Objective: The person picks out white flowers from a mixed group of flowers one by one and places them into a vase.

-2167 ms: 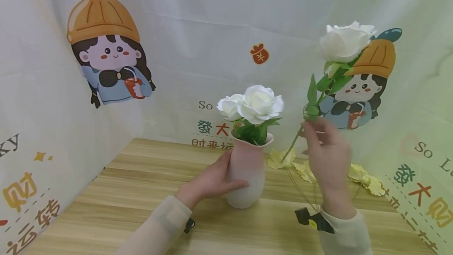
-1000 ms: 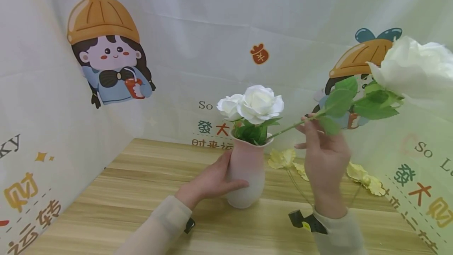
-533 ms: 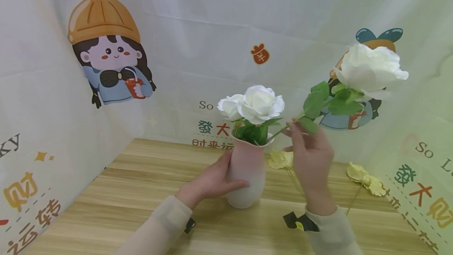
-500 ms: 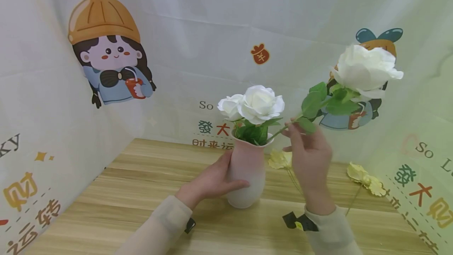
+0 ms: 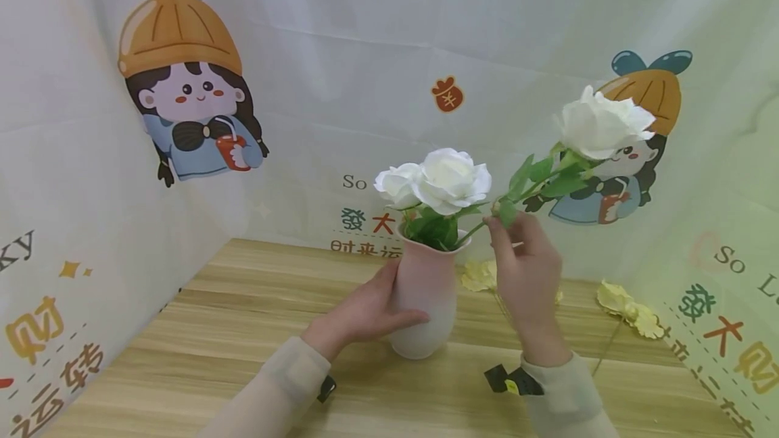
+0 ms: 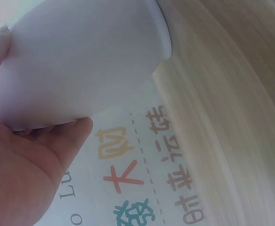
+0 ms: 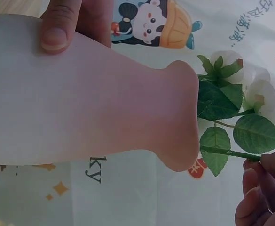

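A pink-and-white vase (image 5: 424, 296) stands upright on the wooden table. My left hand (image 5: 365, 306) grips its side, thumb across the front; the left wrist view shows the fingers (image 6: 74, 141) around the vase's body. White roses (image 5: 453, 181) with green leaves stand in its mouth. Just right of the vase, my right hand (image 5: 529, 282) pinches the green stem (image 7: 231, 153) of another white rose (image 5: 602, 124). This rose leans up to the right, and its stem's lower end goes in over the vase's rim, where the end is hidden.
Yellow flowers (image 5: 629, 309) with thin stems lie on the table (image 5: 243, 330) at the right, and another yellow flower (image 5: 479, 276) lies behind my right hand, partly covered. A printed cloth backdrop (image 5: 341, 86) encloses the back and sides.
My right hand has moved left toward the vase, bringing the rose's stem end to its mouth. The bloom first swung far right, then came back left and more upright. My left hand stays put.
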`<state>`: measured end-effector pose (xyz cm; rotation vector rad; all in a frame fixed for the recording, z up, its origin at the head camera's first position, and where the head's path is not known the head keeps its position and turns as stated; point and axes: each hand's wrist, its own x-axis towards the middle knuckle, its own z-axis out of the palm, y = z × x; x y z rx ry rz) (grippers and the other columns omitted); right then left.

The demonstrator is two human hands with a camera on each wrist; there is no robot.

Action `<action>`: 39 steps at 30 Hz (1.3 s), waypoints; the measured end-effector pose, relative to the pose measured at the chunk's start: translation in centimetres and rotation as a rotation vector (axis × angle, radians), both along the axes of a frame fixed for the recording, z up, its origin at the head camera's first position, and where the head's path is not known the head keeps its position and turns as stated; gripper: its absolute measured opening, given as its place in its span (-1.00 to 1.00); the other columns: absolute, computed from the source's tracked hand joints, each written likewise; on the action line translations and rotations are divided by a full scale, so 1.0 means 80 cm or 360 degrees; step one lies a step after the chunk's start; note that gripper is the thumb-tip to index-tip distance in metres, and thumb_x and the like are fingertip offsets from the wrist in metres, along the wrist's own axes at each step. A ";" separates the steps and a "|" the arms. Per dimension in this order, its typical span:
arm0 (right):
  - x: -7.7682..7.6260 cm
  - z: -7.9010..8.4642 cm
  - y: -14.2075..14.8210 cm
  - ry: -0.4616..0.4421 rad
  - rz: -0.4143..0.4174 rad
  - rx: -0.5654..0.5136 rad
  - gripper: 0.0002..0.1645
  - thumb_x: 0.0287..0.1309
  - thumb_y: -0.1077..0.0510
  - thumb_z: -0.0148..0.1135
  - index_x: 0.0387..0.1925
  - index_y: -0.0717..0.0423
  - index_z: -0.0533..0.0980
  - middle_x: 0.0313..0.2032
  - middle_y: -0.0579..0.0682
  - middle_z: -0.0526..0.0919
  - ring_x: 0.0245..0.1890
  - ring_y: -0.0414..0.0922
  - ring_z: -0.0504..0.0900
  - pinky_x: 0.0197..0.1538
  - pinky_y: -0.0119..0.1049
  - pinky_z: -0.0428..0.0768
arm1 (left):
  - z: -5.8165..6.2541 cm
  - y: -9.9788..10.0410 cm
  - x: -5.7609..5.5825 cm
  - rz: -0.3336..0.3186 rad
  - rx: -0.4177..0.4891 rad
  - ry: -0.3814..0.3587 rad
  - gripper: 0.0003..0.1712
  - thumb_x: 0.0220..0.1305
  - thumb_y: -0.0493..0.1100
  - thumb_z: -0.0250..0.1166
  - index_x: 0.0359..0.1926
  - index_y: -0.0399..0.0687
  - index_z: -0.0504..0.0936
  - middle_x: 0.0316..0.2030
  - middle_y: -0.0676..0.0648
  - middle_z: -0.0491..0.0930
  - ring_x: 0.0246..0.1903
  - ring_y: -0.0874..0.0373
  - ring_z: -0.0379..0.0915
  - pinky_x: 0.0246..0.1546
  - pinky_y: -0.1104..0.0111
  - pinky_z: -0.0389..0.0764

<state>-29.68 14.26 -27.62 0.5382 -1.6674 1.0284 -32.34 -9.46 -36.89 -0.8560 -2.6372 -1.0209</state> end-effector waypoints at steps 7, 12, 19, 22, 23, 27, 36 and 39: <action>0.005 0.003 -0.003 -0.0019 0.0042 -0.0001 -0.91 0.22 0.27 0.36 -0.25 0.22 0.64 -0.56 -0.01 0.63 -0.56 -0.20 0.55 -0.52 -0.64 0.48 | -0.001 0.001 -0.002 0.0000 -0.0004 -0.0014 0.27 0.06 0.47 0.34 0.49 -0.13 -0.05 0.17 -0.08 0.35 0.04 0.17 0.38 0.08 0.16 0.51; 0.003 0.001 -0.009 -0.0062 0.0012 0.0060 -0.92 0.21 0.27 0.36 -0.25 0.19 0.63 -0.48 -0.02 0.67 -0.51 -0.19 0.55 -0.48 -0.62 0.47 | -0.002 0.001 -0.002 0.0009 -0.0014 0.0009 0.27 0.05 0.49 0.33 0.48 -0.15 -0.05 0.17 -0.09 0.35 0.04 0.16 0.38 0.08 0.16 0.51; 0.001 -0.005 -0.014 -0.0350 -0.0053 0.0206 -0.87 0.24 0.13 0.36 -0.19 0.06 0.65 -0.39 -0.11 0.73 -0.49 -0.29 0.54 -0.48 -0.44 0.49 | -0.003 0.000 -0.003 -0.0005 -0.0002 0.0003 0.28 0.05 0.49 0.33 0.49 -0.15 -0.06 0.17 -0.09 0.36 0.03 0.17 0.39 0.07 0.17 0.52; 0.000 -0.007 -0.014 -0.0386 -0.0039 0.0228 -0.88 0.25 0.13 0.35 -0.20 0.06 0.65 -0.40 -0.12 0.72 -0.50 -0.28 0.53 -0.49 -0.37 0.50 | -0.003 0.000 -0.002 -0.0015 0.0005 0.0002 0.27 0.07 0.48 0.33 0.49 -0.17 -0.05 0.16 -0.11 0.38 0.03 0.15 0.40 0.06 0.16 0.52; 0.000 -0.007 -0.014 -0.0390 -0.0039 0.0234 -0.88 0.25 0.13 0.35 -0.20 0.05 0.65 -0.39 -0.13 0.72 -0.50 -0.28 0.53 -0.49 -0.37 0.49 | -0.003 0.000 -0.001 -0.0016 0.0007 0.0003 0.27 0.07 0.47 0.33 0.48 -0.18 -0.04 0.15 -0.11 0.39 0.02 0.15 0.41 0.06 0.16 0.53; 0.000 -0.006 -0.014 -0.0367 -0.0037 0.0259 -0.88 0.25 0.14 0.35 -0.19 0.06 0.65 -0.40 -0.12 0.72 -0.51 -0.27 0.52 -0.52 -0.34 0.48 | -0.003 0.000 0.000 -0.0018 -0.0001 0.0027 0.25 0.08 0.46 0.34 0.48 -0.19 -0.04 0.15 -0.12 0.38 0.02 0.14 0.41 0.06 0.16 0.53; 0.000 -0.003 -0.016 -0.0363 -0.0069 0.0286 -0.87 0.26 0.13 0.33 -0.18 0.06 0.63 -0.38 -0.08 0.73 -0.57 -0.23 0.48 -0.58 -0.28 0.43 | -0.002 0.001 0.000 -0.0026 0.0004 0.0047 0.25 0.08 0.45 0.34 0.48 -0.17 -0.04 0.15 -0.09 0.37 0.02 0.16 0.40 0.05 0.17 0.53; 0.000 -0.004 -0.016 -0.0393 -0.0092 0.0296 -0.88 0.26 0.14 0.32 -0.19 0.06 0.63 -0.38 -0.07 0.73 -0.56 -0.22 0.46 -0.57 -0.26 0.41 | -0.003 0.001 0.000 -0.0023 -0.0002 0.0052 0.25 0.08 0.45 0.34 0.48 -0.18 -0.04 0.14 -0.09 0.37 0.01 0.16 0.40 0.06 0.18 0.52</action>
